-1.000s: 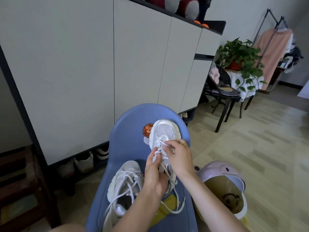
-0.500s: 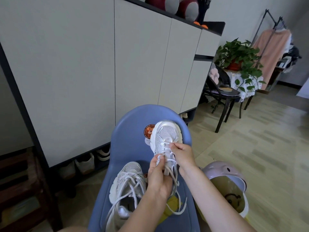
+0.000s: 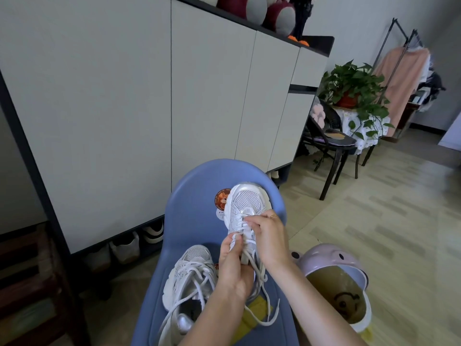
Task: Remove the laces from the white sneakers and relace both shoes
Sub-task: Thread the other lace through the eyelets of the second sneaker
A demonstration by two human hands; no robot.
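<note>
1. The far sneaker (image 3: 245, 208) stands toe-up against the back of the blue chair (image 3: 199, 181).
2. The left hand (image 3: 233, 265) curls round its tongue area, thumb and fingers pinching the lace (image 3: 237, 237).
3. The right hand (image 3: 268, 239) pinches a lace crossing near the toe.
4. The second sneaker (image 3: 189, 273) lies on the seat, near left, laces loose.

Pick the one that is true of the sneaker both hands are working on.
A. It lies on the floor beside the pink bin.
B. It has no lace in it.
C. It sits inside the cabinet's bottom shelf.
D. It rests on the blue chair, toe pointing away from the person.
D: the sneaker lies on the blue chair, toe away, while the left hand and right hand pinch its lace.
</note>
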